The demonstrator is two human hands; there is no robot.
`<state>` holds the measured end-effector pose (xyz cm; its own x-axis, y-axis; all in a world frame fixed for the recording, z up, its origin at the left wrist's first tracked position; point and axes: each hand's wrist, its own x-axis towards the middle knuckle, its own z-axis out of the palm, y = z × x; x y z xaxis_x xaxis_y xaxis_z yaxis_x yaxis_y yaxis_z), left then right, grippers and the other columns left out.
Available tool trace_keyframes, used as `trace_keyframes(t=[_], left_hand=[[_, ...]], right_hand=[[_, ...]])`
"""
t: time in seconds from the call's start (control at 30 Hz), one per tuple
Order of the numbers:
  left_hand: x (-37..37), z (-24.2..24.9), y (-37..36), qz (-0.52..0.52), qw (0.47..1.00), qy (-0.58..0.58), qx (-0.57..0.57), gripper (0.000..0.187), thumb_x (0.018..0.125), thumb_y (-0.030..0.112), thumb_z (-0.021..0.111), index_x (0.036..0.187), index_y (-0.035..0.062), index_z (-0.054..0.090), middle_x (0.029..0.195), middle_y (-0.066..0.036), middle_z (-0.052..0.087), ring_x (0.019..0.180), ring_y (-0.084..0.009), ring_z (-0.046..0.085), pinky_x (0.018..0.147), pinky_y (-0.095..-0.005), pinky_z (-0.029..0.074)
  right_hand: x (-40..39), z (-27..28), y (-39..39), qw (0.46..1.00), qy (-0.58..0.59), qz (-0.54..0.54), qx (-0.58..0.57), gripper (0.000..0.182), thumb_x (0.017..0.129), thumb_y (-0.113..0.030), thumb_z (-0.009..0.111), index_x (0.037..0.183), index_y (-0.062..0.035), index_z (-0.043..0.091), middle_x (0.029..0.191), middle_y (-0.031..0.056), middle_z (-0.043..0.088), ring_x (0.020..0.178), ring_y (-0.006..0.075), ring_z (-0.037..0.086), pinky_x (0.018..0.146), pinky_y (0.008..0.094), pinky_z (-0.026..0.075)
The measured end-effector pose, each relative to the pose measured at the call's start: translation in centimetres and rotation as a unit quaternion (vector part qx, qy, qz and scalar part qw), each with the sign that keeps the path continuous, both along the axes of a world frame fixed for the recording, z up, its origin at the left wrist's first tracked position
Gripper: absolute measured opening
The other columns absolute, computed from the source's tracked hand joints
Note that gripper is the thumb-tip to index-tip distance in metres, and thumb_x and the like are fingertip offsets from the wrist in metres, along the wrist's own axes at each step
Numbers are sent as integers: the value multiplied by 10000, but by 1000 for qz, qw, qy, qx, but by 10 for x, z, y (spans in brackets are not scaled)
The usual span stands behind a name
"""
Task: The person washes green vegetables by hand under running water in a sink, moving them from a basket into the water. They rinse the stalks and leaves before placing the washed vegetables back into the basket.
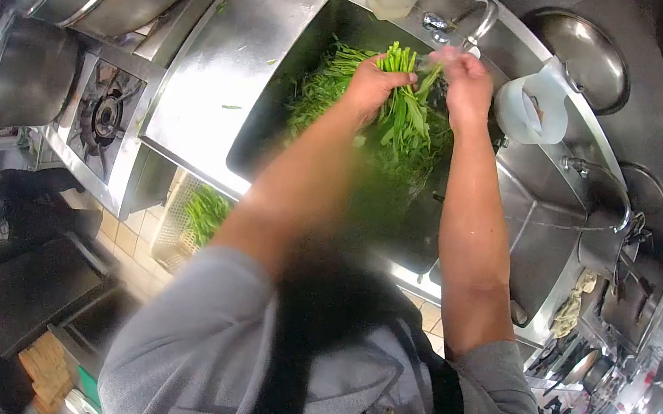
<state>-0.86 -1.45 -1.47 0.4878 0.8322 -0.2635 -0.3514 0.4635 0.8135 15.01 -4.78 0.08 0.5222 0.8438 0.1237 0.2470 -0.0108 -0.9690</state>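
Clutching a bunch of leafy greens over the sink, left hand wrapped round the stems, more loose greens below. Right hand is beside the bunch, kinda blurry, so can't tell if it's pinching anything.

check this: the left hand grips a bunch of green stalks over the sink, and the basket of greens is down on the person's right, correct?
Not quite: the basket of greens is down on the person's left, as the head view shows. The left hand does grip a bunch of green stalks over the sink.
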Motion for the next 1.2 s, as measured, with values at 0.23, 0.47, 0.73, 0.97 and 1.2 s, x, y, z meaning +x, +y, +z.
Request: trace_keyframes(t=[0.23, 0.47, 0.73, 0.97, 1.2], left_hand=[[-6, -20, 8, -22, 998, 15, 60, 314, 757, 46, 753, 1043, 2, 633, 907, -76, 687, 782, -177, 652, 731, -326, 528], [-15, -7, 9, -17, 1000, -24, -8, 275, 748, -4, 763, 997, 5, 646, 893, -55, 683, 737, -153, 643, 681, -309, 533], [-4, -13, 7, -18, 999, 6, 47, 305, 749, 22, 763, 1023, -1, 631, 918, -80, 686, 782, -169, 653, 713, -319, 537], [-10, -15, 16, -13, 1000, -7, 19, 282, 715, 11, 796, 951, 12, 642, 863, -56, 686, 738, -138, 642, 687, -303, 524], [0, -28, 15, 12, 995, 43, 85, 328, 693, 62, 836, 946, 10, 635, 843, -52, 676, 717, -139, 625, 703, -291, 507]], right_hand=[[-8, 13, 7, 981, 71, 87, -160, 257, 949, -277, 581, 1017, -35, 635, 784, 41, 618, 638, 128, 573, 627, 284, 490], [2, 4, 11, 976, 216, -8, 31, 193, 947, -174, 553, 983, 0, 631, 822, 56, 605, 683, 149, 549, 656, 295, 476], [-6, 11, 5, 968, -129, 145, -157, 324, 893, -321, 649, 1038, -32, 662, 964, 126, 661, 886, 239, 609, 862, 349, 462], [3, 8, 7, 978, 199, 5, -59, 212, 893, -209, 579, 975, -25, 642, 863, 58, 645, 727, 156, 584, 652, 324, 452], [-11, -6, 9, 971, -174, 125, -110, 379, 923, -412, 613, 977, -37, 618, 783, 44, 601, 701, 127, 561, 630, 282, 450]])
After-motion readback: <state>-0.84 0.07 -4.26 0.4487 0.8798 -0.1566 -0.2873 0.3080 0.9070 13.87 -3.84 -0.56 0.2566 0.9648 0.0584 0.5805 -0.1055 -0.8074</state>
